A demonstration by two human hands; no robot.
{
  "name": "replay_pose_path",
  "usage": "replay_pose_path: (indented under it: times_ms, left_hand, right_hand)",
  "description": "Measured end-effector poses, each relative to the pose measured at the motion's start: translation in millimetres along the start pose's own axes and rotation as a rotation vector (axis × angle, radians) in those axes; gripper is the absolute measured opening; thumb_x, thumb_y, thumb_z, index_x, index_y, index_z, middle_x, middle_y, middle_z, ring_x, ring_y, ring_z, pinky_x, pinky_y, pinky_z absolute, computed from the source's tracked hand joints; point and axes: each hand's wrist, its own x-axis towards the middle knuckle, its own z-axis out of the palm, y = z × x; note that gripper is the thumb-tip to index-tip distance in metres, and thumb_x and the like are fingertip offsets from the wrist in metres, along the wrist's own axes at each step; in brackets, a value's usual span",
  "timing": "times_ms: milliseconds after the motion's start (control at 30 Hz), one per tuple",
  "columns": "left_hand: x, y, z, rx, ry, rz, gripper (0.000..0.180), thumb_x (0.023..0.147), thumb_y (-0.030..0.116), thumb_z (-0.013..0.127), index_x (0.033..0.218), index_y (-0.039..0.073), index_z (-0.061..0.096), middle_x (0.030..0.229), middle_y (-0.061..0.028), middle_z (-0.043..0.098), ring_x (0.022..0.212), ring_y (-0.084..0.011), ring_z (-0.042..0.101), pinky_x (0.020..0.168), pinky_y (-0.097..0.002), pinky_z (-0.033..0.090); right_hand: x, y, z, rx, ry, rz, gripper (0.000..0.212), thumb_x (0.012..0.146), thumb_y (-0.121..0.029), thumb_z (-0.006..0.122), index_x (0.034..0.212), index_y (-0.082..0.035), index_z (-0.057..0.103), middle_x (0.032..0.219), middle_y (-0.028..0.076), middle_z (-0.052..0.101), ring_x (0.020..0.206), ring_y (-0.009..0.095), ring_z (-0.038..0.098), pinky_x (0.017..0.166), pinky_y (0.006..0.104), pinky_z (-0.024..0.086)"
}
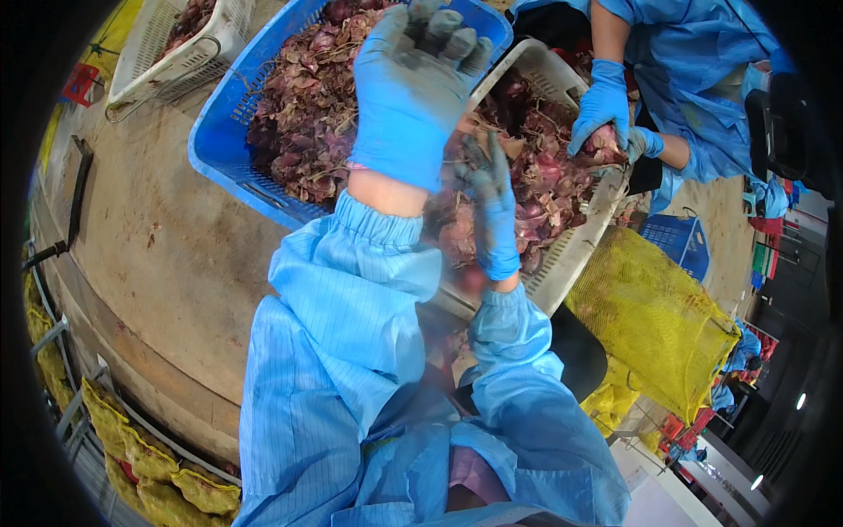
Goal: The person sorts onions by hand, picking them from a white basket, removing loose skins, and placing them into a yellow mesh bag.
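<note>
My left hand point(417, 97), in a blue glove with grey-soiled fingers, is raised over the right side of a blue crate point(219, 167). Its fingers are spread and I see nothing in them. The crate is full of red onions and loose dry skins point(303, 114). My right hand point(493, 206), gloved the same way, hovers over a white crate point(575, 255) of red onions point(540, 176). Its fingers are stretched out, slightly blurred, with loose skin close by. Across that crate, a co-worker's gloved hands point(606, 105) hold a red onion point(604, 147).
A white crate with a wire handle point(162, 75) stands at the far left on the brown floor point(176, 263). Yellow mesh sacks point(654, 321) lie to the right, near a small blue crate point(676, 246). More filled sacks point(145, 457) sit beyond a metal rail at lower left.
</note>
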Motion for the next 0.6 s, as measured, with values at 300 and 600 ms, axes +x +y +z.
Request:
replay_pose_path:
  times_ms: [300, 600]
  left_hand:
    - [0, 8, 5, -0.082, 0.021, 0.069, 0.028, 0.098, 0.026, 0.046, 0.101, 0.005, 0.064, 0.080, -0.0050, 0.061, 0.075, -0.0226, 0.060, 0.091, -0.0457, 0.044]
    - [-8, 17, 21, -0.039, 0.068, 0.140, 0.020, 0.096, 0.024, 0.051, 0.098, 0.011, 0.066, 0.076, -0.0004, 0.065, 0.071, -0.0175, 0.062, 0.084, -0.0382, 0.049]
  right_hand:
    - [10, 135, -43, -1.418, -0.026, -0.070, 0.055, 0.069, -0.021, 0.077, 0.116, -0.002, 0.056, 0.106, 0.021, 0.060, 0.099, 0.039, 0.058, 0.083, 0.0477, 0.048]
    - [4, 106, -63, 0.155, 0.091, 0.373, 0.051, 0.085, -0.030, 0.067, 0.124, -0.002, 0.050, 0.116, 0.010, 0.060, 0.100, 0.025, 0.060, 0.088, 0.0350, 0.049]
